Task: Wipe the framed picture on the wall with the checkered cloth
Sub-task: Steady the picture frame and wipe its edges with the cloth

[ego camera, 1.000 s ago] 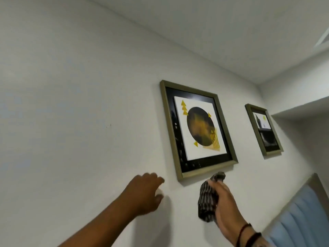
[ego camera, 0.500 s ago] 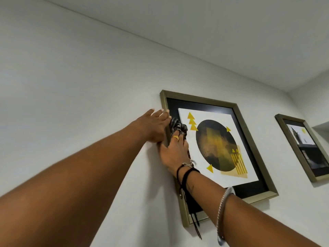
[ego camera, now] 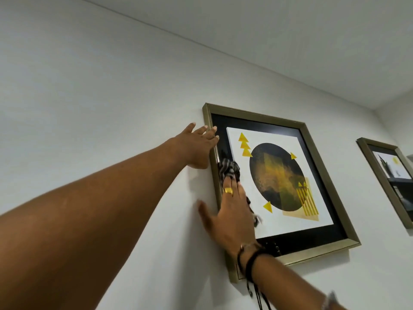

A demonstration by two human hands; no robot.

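The framed picture hangs on the white wall, a gold-edged frame around a black mat and a dark circle with yellow triangles. My left hand lies flat against the frame's upper left edge, fingers spread over the rail. My right hand presses the black-and-white checkered cloth onto the glass along the left side of the picture. The cloth bunches out above my fingertips and a bit shows at the right of my palm. My right arm hides the frame's lower left corner area.
A second gold-framed picture hangs further right on the same wall. The ceiling meets the wall not far above the frames. A side wall closes the corner at the far right.
My right hand with the cloth has slid down the left side of the glass. My left hand stays at the frame's upper left edge. The view has moved closer.
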